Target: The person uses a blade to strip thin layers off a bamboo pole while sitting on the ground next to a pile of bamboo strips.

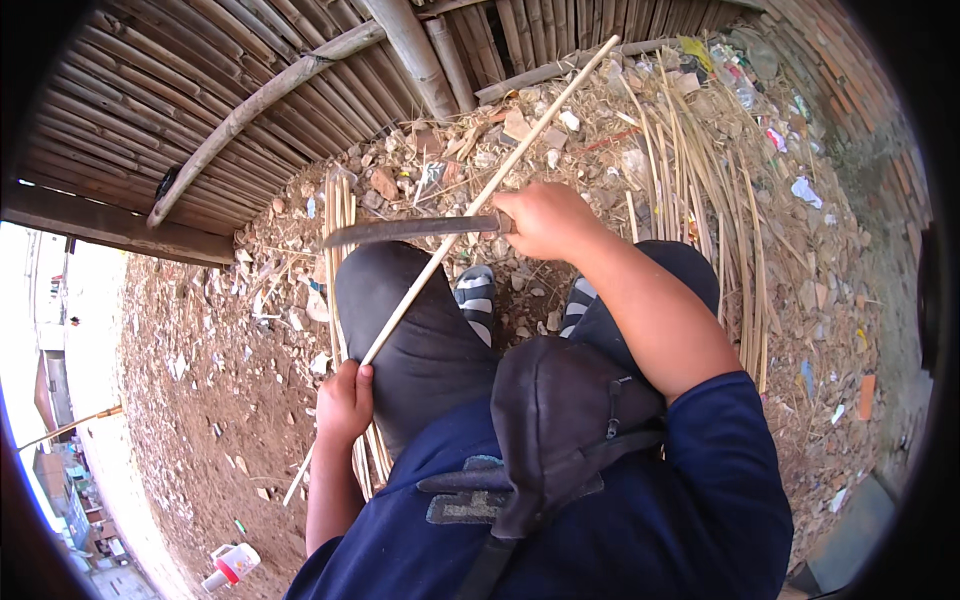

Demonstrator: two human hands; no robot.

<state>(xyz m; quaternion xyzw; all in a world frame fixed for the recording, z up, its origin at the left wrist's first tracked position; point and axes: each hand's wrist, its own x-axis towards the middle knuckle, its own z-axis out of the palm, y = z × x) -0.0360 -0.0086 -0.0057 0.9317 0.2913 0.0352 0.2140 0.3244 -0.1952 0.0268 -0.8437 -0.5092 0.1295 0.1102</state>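
Observation:
My right hand [548, 220] grips the handle of a long dark knife [405, 231] whose blade points left and lies across a thin pale bamboo strip [490, 190]. The strip runs diagonally from the upper right down over my left knee [400, 300]. My left hand [345, 400] holds its lower part beside my left thigh. Both knees in dark trousers are bent, and striped shoes [478, 292] show between them on the ground.
A bundle of split bamboo strips [340, 215] lies by my left leg, and more strips [700, 170] spread to the right. The dirt ground is strewn with stones and litter. A bamboo wall [200, 90] stands behind. A dark bag [560, 420] hangs on my chest.

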